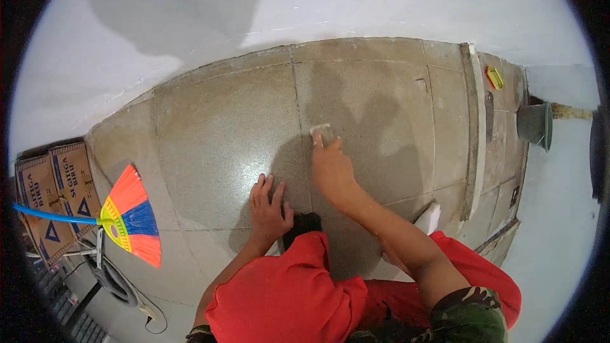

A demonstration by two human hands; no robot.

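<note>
My right hand (332,166) grips a small whitish-grey block (322,131) and presses it against the tiled floor (219,114), close to the joint between two big tiles. Whether the block is a sponge, a stone or a scrubber, I cannot make out. Palm down, with its fingers spread, my left hand (269,208) rests on the floor nearer to me, beside the same joint. Nothing is in it. My red-clad knees are bent just below both hands.
A broom (130,219) with orange and blue bristles stands at the left, in front of cardboard boxes (75,178) and a cable. A raised ledge (473,133) crosses the right side; beyond it are a yellow-red tool (494,77) and a dark green bucket (535,126). A white wall (356,0) closes the far side.
</note>
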